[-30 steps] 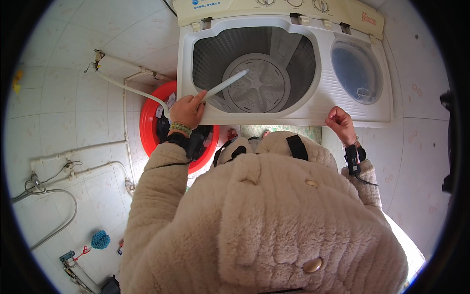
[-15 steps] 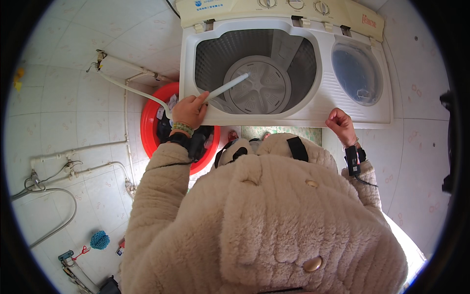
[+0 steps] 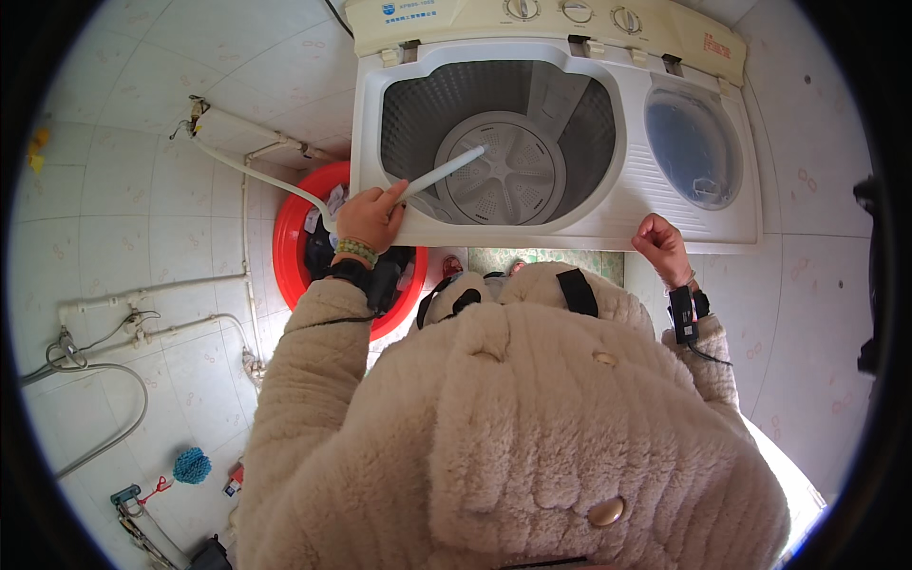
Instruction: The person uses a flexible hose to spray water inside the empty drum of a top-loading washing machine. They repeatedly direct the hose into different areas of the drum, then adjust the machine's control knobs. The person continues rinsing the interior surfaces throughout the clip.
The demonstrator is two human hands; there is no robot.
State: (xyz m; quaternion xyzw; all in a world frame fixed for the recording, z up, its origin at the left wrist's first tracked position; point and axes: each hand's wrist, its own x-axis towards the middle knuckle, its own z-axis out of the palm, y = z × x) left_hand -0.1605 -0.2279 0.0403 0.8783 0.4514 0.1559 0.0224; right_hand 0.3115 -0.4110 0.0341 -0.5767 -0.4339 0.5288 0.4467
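Note:
My left hand [image 3: 371, 218] is closed around a white water hose [image 3: 442, 174] at the front left rim of a twin-tub washing machine [image 3: 560, 236]. The hose's free end points into the open wash tub [image 3: 408, 104], above the round ridged disc [image 3: 501, 169] at its bottom. Whether water runs from it I cannot make out. My right hand [image 3: 662, 249] rests by the machine's front right edge, fingers curled together, with nothing visible in them. Close by it is the spin side's round translucent lid [image 3: 693, 142], which is down.
Below my left forearm stands a red basin [image 3: 285, 249] with dark clothes [image 3: 385, 283] in it. The hose runs back to a wall tap [image 3: 197, 106] at the left. Control knobs [image 3: 576, 11] line the machine's back panel. Pipes [image 3: 161, 285] cross the left tiled wall.
Hardly anything differs. The whole view has shifted slightly, while both hands and the hose keep their places at the machine.

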